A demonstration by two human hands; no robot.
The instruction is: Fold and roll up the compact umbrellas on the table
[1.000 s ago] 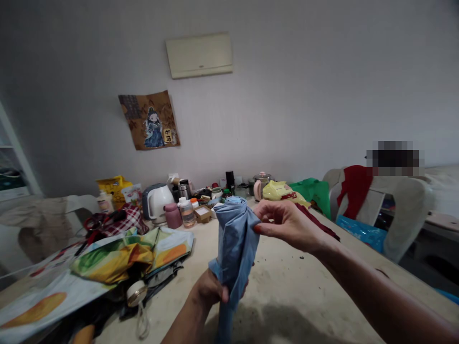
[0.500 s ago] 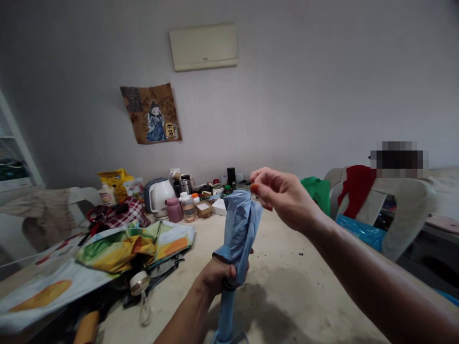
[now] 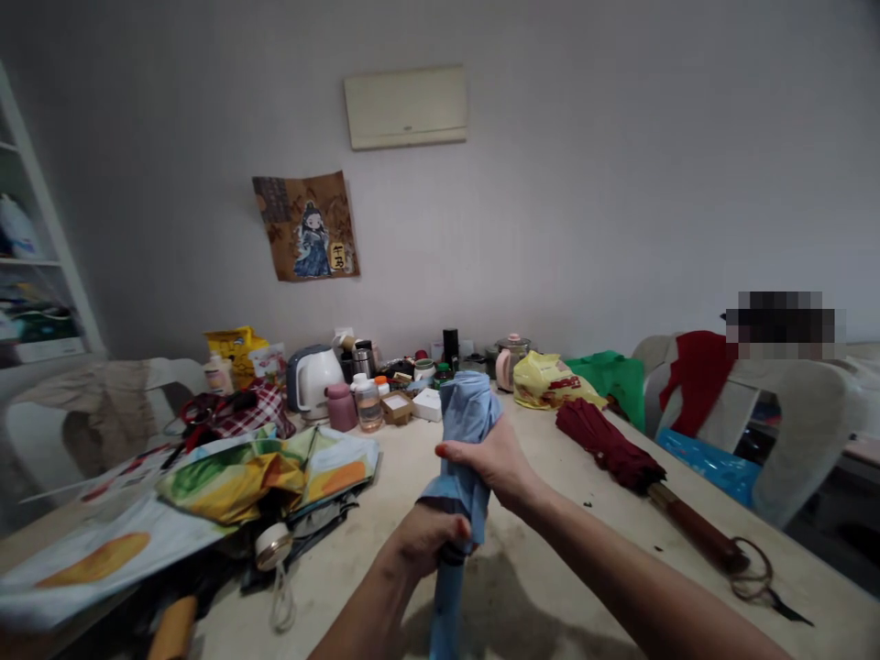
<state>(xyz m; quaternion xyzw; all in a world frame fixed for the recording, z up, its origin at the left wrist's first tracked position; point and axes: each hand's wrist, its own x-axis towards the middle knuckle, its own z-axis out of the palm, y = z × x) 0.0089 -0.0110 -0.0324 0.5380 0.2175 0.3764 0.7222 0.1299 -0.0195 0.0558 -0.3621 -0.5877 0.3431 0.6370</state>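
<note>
A light blue folding umbrella (image 3: 469,401) stands roughly upright in front of me, its canopy gathered around the shaft and its blue handle (image 3: 448,605) running down out of view. My left hand (image 3: 434,527) is closed around the lower end of the canopy, just above the handle. Higher up, my right hand (image 3: 496,458) wraps the bunched fabric, thumb across the front. Most fingers of both hands are hidden behind the cloth.
A folded dark red umbrella (image 3: 611,445) lies to the right. At left are a spread patterned umbrella (image 3: 234,481) and a small white device (image 3: 273,547). A kettle (image 3: 316,380), bottles and boxes line the back; a person sits beyond the chair (image 3: 797,412).
My right hand has come down from beside the canopy's top and closed around the fabric. My left hand keeps its hold. The view has shifted slightly, uncovering the dark red umbrella.
</note>
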